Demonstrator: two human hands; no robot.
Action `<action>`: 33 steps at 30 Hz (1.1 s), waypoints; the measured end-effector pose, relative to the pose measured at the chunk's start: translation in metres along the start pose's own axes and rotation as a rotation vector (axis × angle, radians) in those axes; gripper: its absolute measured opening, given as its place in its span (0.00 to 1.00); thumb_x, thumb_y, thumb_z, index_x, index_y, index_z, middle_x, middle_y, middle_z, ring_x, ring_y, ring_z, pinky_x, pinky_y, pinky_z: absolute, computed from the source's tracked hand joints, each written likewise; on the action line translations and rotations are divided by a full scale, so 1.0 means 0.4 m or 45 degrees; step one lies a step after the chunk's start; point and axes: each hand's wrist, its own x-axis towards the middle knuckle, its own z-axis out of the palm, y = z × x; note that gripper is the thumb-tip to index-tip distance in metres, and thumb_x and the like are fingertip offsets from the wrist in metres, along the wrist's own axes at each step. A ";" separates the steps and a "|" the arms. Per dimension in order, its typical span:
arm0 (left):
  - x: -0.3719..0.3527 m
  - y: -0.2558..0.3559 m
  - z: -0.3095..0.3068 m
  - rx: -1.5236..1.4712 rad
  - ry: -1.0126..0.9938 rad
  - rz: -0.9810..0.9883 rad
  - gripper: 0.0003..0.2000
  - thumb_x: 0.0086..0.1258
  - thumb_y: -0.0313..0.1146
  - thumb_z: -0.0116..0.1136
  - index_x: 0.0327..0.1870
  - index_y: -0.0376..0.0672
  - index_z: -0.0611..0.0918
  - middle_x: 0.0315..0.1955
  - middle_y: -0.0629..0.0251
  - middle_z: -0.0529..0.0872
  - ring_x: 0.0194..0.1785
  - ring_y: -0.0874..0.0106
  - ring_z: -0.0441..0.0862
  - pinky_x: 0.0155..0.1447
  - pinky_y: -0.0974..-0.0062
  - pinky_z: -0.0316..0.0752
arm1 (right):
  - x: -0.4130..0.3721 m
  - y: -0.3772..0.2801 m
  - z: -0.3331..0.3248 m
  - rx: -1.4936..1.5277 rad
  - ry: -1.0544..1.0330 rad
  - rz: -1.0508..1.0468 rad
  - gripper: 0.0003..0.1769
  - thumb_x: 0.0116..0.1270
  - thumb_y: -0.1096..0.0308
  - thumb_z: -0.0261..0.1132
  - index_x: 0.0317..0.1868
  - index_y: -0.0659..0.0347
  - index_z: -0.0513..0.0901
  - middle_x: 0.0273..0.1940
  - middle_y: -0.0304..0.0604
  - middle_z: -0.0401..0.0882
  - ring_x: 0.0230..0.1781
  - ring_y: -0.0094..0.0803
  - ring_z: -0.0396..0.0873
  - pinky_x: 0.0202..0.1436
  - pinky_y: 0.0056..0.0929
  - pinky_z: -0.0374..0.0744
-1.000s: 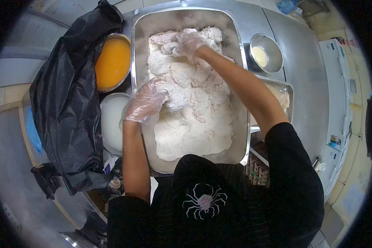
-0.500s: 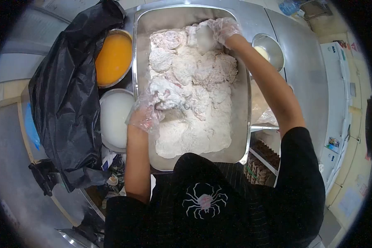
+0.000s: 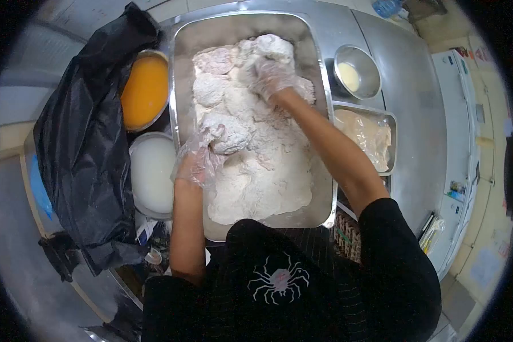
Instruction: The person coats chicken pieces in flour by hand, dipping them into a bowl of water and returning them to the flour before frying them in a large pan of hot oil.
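A deep steel tray (image 3: 318, 114) holds white flour (image 3: 268, 191) and several flour-coated pieces of meat. My left hand (image 3: 195, 164), in a clear plastic glove, is at the tray's left side with its fingers closed on the near edge of a coated meat piece (image 3: 231, 134). Farther back, my right hand (image 3: 272, 80), gloved too, reaches down among the pieces, its fingers smeared by motion. Just beyond it is a heavily floured piece (image 3: 275, 48). More coated meat (image 3: 209, 90) lies along the tray's left side.
Left of the tray stand a bowl of orange liquid (image 3: 146, 91) and a bowl of whitish liquid (image 3: 154, 174), beside a black plastic sheet (image 3: 88, 142). On the right are a steel bowl (image 3: 366, 64) with a pale yellow remainder and a smaller tray of pale meat (image 3: 365, 134).
My right hand has come from the tray's far right corner toward the middle, leaving a floured piece behind it. My left hand stays at the same meat piece. The view has shifted slightly.
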 end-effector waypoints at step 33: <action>0.207 -0.050 -0.078 2.988 0.262 0.428 0.34 0.53 0.42 0.59 0.59 0.38 0.60 0.50 0.52 0.73 0.56 0.59 0.69 0.55 0.68 0.67 | -0.088 0.069 -0.125 -0.431 0.073 -0.477 0.20 0.55 0.60 0.59 0.49 0.57 0.74 0.38 0.41 0.78 0.39 0.32 0.78 0.37 0.32 0.78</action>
